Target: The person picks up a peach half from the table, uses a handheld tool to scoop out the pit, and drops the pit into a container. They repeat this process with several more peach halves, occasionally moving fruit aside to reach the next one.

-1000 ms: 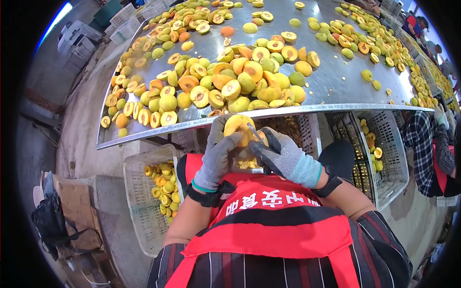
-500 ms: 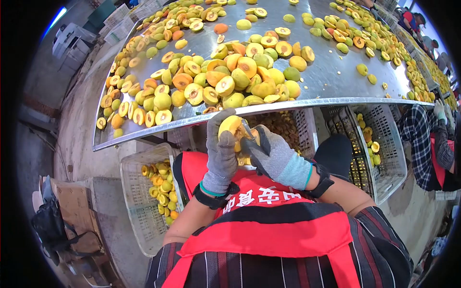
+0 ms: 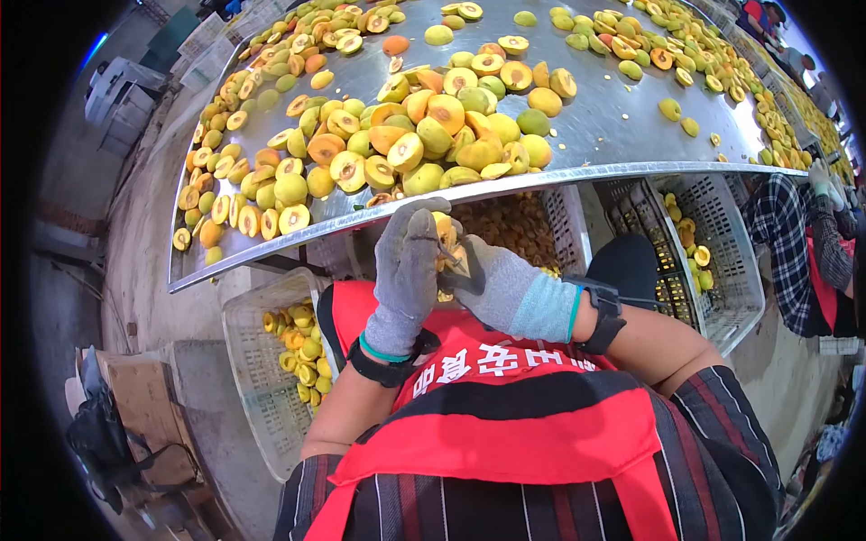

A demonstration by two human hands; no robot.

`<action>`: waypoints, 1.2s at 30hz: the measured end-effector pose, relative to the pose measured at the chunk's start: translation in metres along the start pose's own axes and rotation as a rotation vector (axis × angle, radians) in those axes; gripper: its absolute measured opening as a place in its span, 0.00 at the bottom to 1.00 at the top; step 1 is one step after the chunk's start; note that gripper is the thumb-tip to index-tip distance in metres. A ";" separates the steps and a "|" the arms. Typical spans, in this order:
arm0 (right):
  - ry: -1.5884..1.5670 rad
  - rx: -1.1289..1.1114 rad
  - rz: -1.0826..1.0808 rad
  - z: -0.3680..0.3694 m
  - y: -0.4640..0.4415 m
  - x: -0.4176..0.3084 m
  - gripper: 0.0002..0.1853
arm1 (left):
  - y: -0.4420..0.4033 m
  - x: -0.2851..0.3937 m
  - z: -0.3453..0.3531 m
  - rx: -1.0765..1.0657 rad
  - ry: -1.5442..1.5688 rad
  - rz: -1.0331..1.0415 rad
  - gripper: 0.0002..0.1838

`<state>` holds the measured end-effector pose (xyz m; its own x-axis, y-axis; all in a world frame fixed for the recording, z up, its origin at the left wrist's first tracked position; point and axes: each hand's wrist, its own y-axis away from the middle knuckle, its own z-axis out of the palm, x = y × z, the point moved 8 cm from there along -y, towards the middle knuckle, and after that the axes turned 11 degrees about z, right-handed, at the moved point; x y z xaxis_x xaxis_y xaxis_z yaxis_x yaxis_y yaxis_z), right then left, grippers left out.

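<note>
In front of my apron, just below the table edge, both gloved hands meet around a yellow peach half (image 3: 443, 225). My left hand (image 3: 404, 269) is closed around it, its fingers covering most of the fruit. My right hand (image 3: 505, 281) presses against the peach from the right, closed on a small metal pitting tool that its fingers mostly hide. Halved peaches (image 3: 433, 140), many showing brown pit cavities, lie heaped on the metal table (image 3: 586, 171) just beyond my hands.
Under the table, a white crate (image 3: 577, 221) stands beside brown pits or scraps (image 3: 510, 230). Peach pieces lie in a left crate (image 3: 248, 361) and a right crate (image 3: 735, 270). A co-worker's plaid sleeve (image 3: 780, 248) shows at right; cardboard boxes (image 3: 149, 406) stand at left.
My hands have drawn closer together, and my right hand has moved left. The left fingers now cover more of the peach. The view has shifted slightly.
</note>
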<state>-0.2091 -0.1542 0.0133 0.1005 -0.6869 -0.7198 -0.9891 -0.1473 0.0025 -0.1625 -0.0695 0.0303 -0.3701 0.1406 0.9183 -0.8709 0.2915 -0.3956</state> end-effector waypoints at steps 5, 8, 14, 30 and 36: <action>-0.669 -0.537 0.486 -0.007 0.011 -0.002 0.13 | -0.006 -0.012 0.011 -0.207 0.367 -0.210 0.19; -0.584 -0.536 0.375 0.001 0.010 -0.004 0.13 | -0.013 -0.012 0.009 -0.360 0.227 -0.165 0.20; -0.637 -0.637 0.485 0.000 0.014 -0.003 0.13 | -0.010 -0.006 0.016 -0.215 0.410 -0.135 0.20; -0.682 -0.751 0.488 0.017 0.014 0.013 0.15 | -0.009 -0.023 0.017 -0.392 0.209 -0.245 0.22; -0.679 -0.540 0.598 0.005 0.012 0.009 0.09 | -0.010 -0.031 0.022 -0.381 0.198 -0.247 0.22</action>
<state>-0.2206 -0.1582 0.0032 -0.6347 -0.2339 -0.7365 -0.6616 -0.3279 0.6743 -0.1493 -0.0979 0.0066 -0.0673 0.1899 0.9795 -0.7311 0.6586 -0.1779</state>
